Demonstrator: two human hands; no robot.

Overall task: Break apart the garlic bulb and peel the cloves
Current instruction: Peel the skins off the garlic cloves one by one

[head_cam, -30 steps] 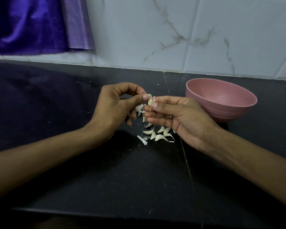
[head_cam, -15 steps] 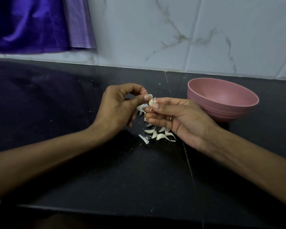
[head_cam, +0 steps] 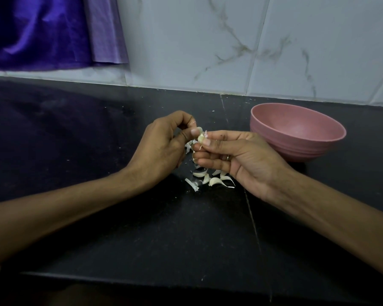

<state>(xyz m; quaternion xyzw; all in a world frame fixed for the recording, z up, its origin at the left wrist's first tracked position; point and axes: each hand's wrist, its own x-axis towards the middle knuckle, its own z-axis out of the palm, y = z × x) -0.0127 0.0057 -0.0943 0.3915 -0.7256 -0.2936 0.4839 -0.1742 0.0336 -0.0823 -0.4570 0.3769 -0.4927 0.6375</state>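
Above the dark counter (head_cam: 97,217), left hand (head_cam: 161,146) and right hand (head_cam: 234,155) both pinch one clove (head_cam: 200,138), mid-peel. Skins (head_cam: 210,178) lie below. Next, probably pull skin free.

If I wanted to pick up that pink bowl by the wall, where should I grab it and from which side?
Probably by the rim, from its near left side. The pink bowl stands upright and open on the black counter, with its thin rim exposed all round, so a thumb inside and fingers outside could pinch it. Its sides are rounded and ribbed, harder to clasp. The right hand is already nearest that edge.
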